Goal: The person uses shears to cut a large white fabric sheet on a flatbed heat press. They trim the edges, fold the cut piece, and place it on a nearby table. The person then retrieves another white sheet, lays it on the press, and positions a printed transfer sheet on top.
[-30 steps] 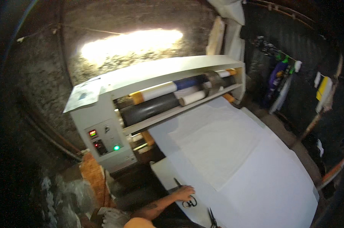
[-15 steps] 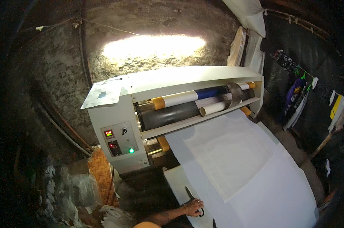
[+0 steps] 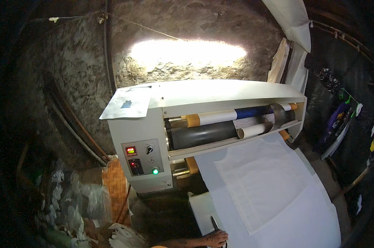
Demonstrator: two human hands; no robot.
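My left hand (image 3: 216, 239) reaches in from the bottom, fingers closed over the handles of black scissors (image 3: 214, 223) on the pale board (image 3: 199, 208) at the table's left side. Beside it a large white sheet (image 3: 319, 219) spreads from beneath a cream roller machine (image 3: 220, 89), with a thinner, translucent white piece (image 3: 247, 182) lying on it. The machine has a dark drum (image 3: 199, 136), white and blue rolls (image 3: 253, 111), a loose white tube (image 3: 251, 132) and a lit control panel (image 3: 142, 159). My right hand is out of view.
A printed paper (image 3: 121, 105) lies on the machine's top left. Garments (image 3: 342, 122) hang along the dark right wall. Plastic-covered material (image 3: 92, 202) and white cloth (image 3: 121, 233) are heaped at lower left beside an orange woven-patterned board (image 3: 114, 184). A pole (image 3: 356, 182) leans at right.
My view has shifted, so the machine and table appear lower and farther right. My left hand's fingers have curled round the scissor handles; the second dark tool near it has left view.
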